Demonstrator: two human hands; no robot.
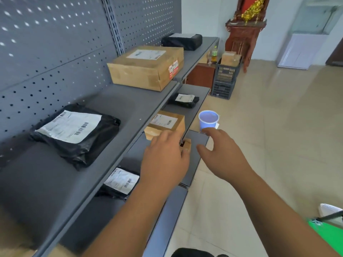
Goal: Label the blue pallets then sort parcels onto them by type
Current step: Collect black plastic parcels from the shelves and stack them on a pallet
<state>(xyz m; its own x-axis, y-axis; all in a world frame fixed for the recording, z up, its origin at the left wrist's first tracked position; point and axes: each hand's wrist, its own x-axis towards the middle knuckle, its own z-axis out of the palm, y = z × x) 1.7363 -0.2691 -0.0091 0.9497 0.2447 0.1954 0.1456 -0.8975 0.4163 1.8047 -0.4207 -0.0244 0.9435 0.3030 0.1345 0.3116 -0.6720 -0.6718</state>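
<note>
Parcels lie on a grey shelf rack [141, 106]. The top shelf holds a black mailer bag [74, 130], a large cardboard box [146, 67] and a far black bag [182, 41]. Lower shelves carry a small black bag [185, 100], a labelled cardboard box [167, 123] and another black bag [120, 182]. My left hand [165, 160] reaches over a tiny cardboard box [187, 145], fingers extended, thumb against it. My right hand [220, 153] hovers open just right of it, below a blue plastic cup [208, 120]. No blue pallet is in view.
Stacked dark plastic crates [225, 78] with a box inside stand at the rack's far end, beside a carved wooden cabinet [243, 34]. A white glass-topped case [304, 49] stands at the back right. Something green [324, 234] lies at the lower right on the tiled floor.
</note>
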